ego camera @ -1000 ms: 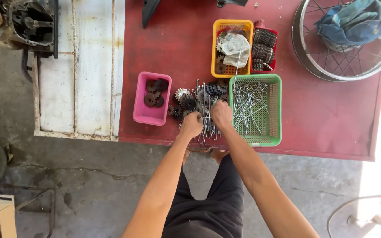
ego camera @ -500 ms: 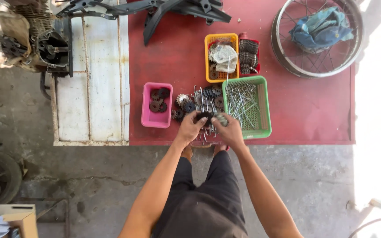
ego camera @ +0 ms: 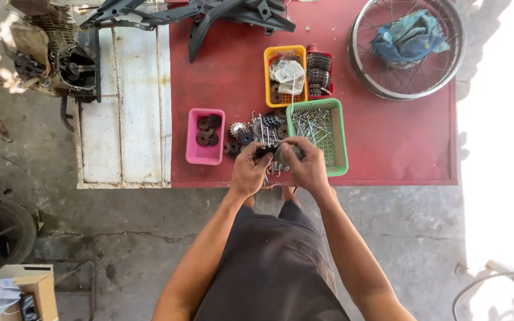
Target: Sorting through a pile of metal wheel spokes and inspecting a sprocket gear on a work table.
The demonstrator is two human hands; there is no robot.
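**Both hands pinched on a small dark part at the table's near edge**

The left hand (ego camera: 250, 171) and right hand (ego camera: 306, 164) meet just above the front edge of the red table (ego camera: 388, 148). Both are curled narrow, fingertips pinched together on a small dark metal part (ego camera: 267, 151) held between them; its exact shape is too small to tell. The right hand's fingers fold over the top, the left thumb and forefinger grip from the side.

Directly behind the hands lies a loose heap of small sprockets and bolts (ego camera: 257, 129). The green basket (ego camera: 318, 134) of long metal pins sits just right of the hands, nearly touching the right knuckles. The pink tray (ego camera: 204, 156) with dark gears is near on the left. Farther back stand a yellow basket (ego camera: 285, 74) and a red basket (ego camera: 319, 72) side by side.

Open tabletop stretches right of the green basket, up to the spoked wheel rim (ego camera: 408, 50) with a blue cloth (ego camera: 408, 37) in it. Left of the pink tray a strip of red surface runs to the white panel (ego camera: 123, 107). A black plastic frame (ego camera: 209, 15) lies along the far edge.
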